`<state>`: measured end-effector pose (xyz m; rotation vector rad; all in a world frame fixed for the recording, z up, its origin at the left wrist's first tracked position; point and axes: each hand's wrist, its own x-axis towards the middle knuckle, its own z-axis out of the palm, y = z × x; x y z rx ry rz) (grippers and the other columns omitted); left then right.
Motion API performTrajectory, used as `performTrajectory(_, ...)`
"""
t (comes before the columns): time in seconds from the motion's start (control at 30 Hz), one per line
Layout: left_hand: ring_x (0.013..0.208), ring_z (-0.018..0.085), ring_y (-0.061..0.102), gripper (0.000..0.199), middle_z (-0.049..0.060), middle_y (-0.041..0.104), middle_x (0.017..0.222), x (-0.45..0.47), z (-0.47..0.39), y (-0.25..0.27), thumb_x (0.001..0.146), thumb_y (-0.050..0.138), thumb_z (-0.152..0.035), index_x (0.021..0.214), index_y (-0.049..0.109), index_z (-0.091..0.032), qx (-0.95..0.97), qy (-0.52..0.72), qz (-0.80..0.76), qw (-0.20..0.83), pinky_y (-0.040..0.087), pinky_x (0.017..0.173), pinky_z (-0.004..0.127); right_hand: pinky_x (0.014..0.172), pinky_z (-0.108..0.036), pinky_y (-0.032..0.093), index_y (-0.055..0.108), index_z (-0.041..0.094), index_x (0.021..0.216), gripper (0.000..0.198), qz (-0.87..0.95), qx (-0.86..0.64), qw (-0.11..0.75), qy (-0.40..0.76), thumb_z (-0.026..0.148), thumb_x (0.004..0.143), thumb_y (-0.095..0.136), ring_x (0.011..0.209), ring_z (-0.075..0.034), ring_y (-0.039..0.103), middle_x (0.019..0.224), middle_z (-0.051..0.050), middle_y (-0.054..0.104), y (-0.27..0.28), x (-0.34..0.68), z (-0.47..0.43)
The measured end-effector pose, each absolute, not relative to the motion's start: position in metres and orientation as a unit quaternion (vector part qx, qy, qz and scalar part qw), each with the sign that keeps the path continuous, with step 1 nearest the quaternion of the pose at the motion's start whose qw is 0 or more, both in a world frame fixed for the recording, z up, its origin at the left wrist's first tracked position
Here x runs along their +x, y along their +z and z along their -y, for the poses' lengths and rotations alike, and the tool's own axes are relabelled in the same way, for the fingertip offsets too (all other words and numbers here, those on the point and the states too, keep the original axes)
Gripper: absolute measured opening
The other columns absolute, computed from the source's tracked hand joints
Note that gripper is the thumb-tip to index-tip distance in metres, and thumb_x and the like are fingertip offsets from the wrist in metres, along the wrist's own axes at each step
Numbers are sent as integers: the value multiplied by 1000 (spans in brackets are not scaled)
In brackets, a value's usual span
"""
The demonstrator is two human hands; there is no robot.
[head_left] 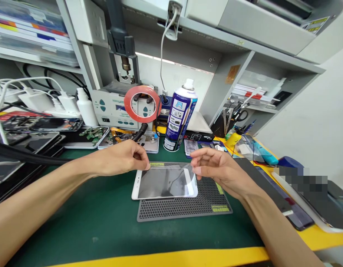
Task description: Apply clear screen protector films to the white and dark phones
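A white smartphone (pixel 162 183) with a dark, glossy screen lies face up in front of me, partly over a grey honeycomb mat (pixel 185 209). At the phone's right end, my right hand (pixel 213 167) pinches a clear film (pixel 192 173) between thumb and fingertips. The film's far extent is hard to see against the glass. My left hand (pixel 131 159) is closed, thumb and forefinger pressed together at the phone's far left corner. What those fingertips grip, if anything, is hidden.
Behind the mat stand a blue spray can (pixel 179 116), a roll of red tape (pixel 128 102) and a soldering station (pixel 108 109). Opened phones (pixel 85 136) lie at the left. On the right are more phones (pixel 313 200) and a yellow bottle (pixel 234 137).
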<state>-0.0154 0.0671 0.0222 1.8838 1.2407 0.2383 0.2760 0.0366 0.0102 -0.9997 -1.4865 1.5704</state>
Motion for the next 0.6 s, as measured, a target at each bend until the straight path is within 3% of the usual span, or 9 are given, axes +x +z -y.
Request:
performTrajectory(0.3,75,16,60,21,-2,72,83,-20,-70,17,80,63,-42,76,71,-23,758,96,-483,428,43,66,23,65,-29,49,68,20,102,28,589,-412,359,595,14,76,75,73,-14,58,92,-4,65,8,278,-38)
performTrajectory(0.6,69,16,57,23,-1,69,77,-18,-69,16,80,62,-45,76,71,-23,765,79,-507,389,40,59,24,64,-31,50,67,19,100,25,601,-468,335,554,17,75,71,76,-16,61,92,-5,66,5,275,-40)
